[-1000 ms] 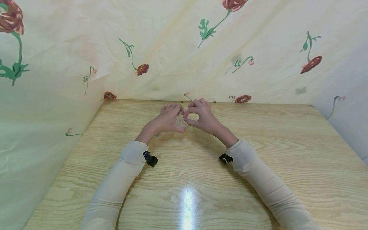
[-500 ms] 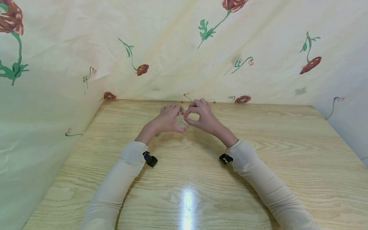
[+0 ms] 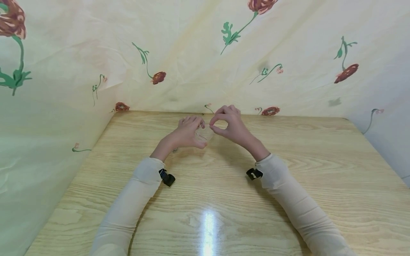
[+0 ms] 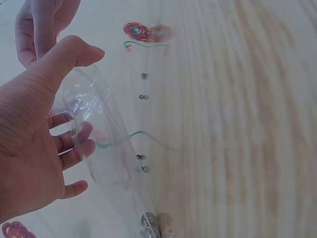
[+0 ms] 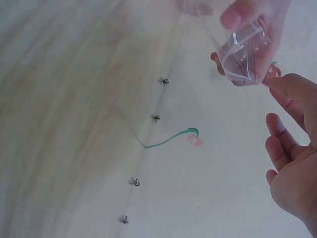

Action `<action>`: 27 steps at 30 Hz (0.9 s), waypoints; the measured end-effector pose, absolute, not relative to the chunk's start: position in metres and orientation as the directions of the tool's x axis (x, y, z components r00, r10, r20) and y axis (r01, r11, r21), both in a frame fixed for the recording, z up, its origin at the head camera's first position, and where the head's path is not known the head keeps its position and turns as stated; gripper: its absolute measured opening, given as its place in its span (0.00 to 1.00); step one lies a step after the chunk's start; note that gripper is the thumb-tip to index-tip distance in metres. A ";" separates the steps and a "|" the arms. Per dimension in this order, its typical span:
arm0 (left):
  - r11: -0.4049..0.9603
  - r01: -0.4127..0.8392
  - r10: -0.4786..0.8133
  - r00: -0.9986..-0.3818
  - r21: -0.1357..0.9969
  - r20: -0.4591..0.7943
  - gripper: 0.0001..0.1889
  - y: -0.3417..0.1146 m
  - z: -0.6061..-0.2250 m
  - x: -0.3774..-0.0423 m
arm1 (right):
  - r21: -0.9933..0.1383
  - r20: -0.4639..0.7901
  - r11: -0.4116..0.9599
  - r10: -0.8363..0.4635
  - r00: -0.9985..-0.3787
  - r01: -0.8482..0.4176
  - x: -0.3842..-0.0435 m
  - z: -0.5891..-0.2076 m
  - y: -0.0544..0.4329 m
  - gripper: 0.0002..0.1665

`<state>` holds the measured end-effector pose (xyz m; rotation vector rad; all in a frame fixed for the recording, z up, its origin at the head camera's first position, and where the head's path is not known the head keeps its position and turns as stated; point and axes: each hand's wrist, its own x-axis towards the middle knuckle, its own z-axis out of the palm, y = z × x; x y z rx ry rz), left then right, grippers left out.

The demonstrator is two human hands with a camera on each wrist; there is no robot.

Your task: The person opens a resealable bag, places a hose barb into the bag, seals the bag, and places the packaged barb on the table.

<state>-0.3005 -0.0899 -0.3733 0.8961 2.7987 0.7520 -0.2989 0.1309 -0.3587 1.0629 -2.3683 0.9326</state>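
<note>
Left hand (image 3: 189,132) at nine o'clock, fingers curved wide round a clear plastic bag (image 4: 99,106); right hand (image 3: 233,125) at three, fingertips pinching its edge, where a light, steady pull seems best

Cream sleeves (image 3: 125,204), small black wrist cameras (image 3: 167,178)

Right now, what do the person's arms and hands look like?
Left sleeve and right sleeve: long, plain cream, creased. Small black left-wrist unit and right-wrist unit, both blocky, by the cuffs. Left hand and right hand: ungloved. No cables visible.
</note>
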 end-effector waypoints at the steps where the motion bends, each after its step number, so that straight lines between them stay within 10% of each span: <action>1: 0.703 0.517 0.570 -0.820 0.489 0.046 0.32 -0.090 -0.373 -0.301 | -0.413 0.578 0.494 -0.507 -0.639 -0.765 -0.300 -0.358 0.132 0.04; 27: 0.706 0.520 0.568 -0.821 0.481 0.056 0.31 -0.089 -0.374 -0.298 | -0.403 0.451 0.631 -0.494 -0.743 -0.663 -0.331 -0.363 0.181 0.10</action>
